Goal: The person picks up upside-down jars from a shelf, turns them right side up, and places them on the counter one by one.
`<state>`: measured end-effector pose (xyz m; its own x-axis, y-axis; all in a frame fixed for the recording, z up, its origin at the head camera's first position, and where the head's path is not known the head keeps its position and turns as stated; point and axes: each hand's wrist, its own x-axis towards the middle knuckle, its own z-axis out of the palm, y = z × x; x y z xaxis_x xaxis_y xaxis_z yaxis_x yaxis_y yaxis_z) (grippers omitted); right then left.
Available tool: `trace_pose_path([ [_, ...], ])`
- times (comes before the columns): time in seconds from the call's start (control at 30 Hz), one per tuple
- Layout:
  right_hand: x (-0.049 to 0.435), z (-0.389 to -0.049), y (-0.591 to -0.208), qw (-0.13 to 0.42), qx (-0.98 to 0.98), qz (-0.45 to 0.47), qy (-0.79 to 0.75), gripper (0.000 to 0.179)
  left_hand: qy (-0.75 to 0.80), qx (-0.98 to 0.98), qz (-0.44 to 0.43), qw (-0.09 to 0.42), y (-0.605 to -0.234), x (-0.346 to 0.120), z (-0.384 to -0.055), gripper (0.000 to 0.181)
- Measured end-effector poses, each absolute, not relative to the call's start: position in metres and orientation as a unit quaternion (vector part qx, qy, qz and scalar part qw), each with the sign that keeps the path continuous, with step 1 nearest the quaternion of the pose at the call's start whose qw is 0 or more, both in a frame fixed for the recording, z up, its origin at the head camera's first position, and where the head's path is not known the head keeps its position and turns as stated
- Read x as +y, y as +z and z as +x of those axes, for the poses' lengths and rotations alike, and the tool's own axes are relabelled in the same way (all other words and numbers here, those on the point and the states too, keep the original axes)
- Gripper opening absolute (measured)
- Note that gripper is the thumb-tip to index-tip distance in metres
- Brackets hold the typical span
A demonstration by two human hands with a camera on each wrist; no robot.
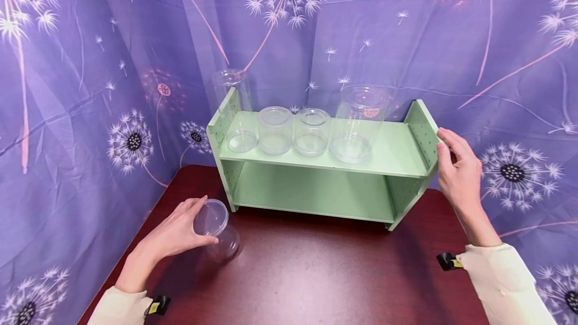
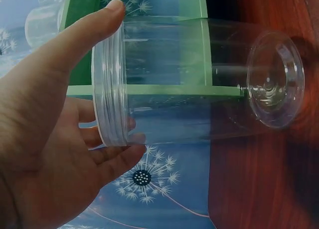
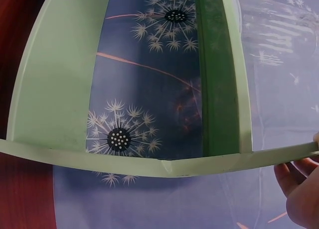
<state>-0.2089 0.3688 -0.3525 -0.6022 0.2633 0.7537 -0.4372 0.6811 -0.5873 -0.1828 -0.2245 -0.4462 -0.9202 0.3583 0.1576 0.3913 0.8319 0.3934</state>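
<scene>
My left hand point(image 1: 178, 229) grips a tall clear plastic jar point(image 2: 169, 114) round its lid point(image 1: 211, 218), thumb on one side and fingers on the other. The jar stands or hovers just over the dark red table, left of the green two-tier shelf point(image 1: 311, 189); whether its base touches is unclear. At the shelf's right end, my right hand point(image 1: 460, 172) holds the upper edge of the side panel point(image 1: 422, 132). In the right wrist view only part of that hand point(image 3: 304, 199) shows, at the panel's edge.
On the upper tier stand a tall clear jar point(image 1: 242, 139), two short clear jars point(image 1: 275, 132) point(image 1: 311, 134) and a large wide jar point(image 1: 354, 129). The dark red table point(image 1: 311, 265) lies in front. A purple dandelion-print cloth point(image 1: 375, 24) hangs close behind and at the sides.
</scene>
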Motion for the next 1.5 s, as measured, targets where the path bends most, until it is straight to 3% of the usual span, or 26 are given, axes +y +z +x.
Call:
trace_pose_path([
  [1.5,0.370,-0.209,-0.354,0.447,-0.803,0.052,0.390,0.029,-0.255,-0.950,-0.180,0.033,-0.477,-0.225,-0.196,0.118],
])
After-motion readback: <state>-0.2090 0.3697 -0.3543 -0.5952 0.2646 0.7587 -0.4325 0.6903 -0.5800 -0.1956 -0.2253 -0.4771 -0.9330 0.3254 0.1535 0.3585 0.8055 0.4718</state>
